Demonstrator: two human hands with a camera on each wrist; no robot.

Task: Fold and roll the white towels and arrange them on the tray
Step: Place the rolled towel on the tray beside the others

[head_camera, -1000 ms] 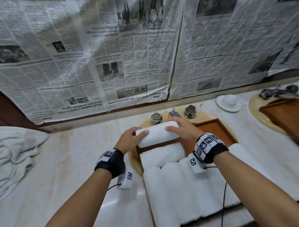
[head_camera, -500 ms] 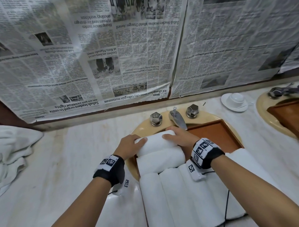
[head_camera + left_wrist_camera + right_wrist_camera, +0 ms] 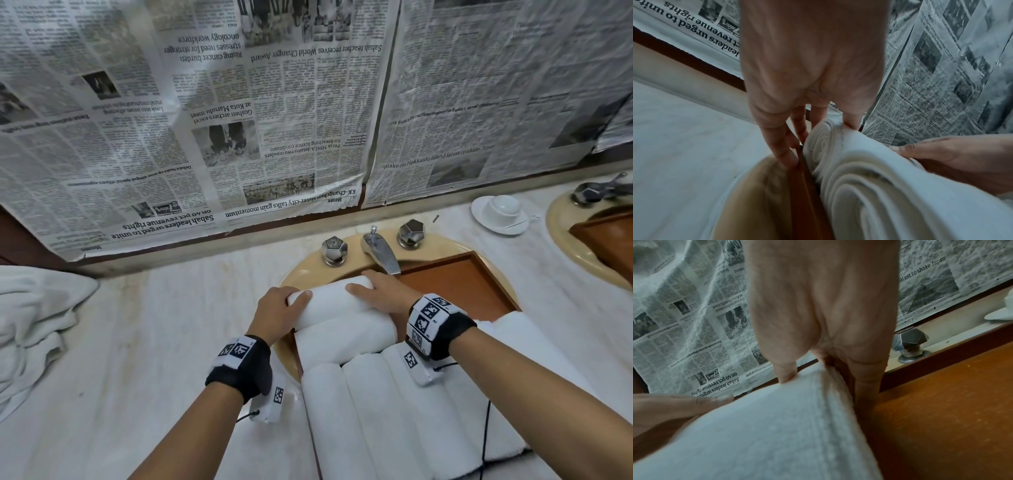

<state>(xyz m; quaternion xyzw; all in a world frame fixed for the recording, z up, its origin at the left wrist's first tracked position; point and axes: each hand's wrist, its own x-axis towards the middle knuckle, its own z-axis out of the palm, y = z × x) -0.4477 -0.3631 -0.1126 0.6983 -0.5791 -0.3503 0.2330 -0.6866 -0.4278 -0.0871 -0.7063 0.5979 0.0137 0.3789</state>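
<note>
Both hands, left hand (image 3: pixel 274 313) and right hand (image 3: pixel 383 293), grip the ends of the rolled towel (image 3: pixel 334 301), now lowered from above the tray (image 3: pixel 462 284) onto it, touching the previous roll (image 3: pixel 342 341), so placement looks nearly done

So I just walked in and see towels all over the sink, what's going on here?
A person is setting a rolled towel into the wooden tray that sits over the sink. The left hand grips its left end, the right hand its right end. It lies along the far side of another roll, with more rolls nearer the person. A pile of unrolled towels lies on the counter to the left.
</note>
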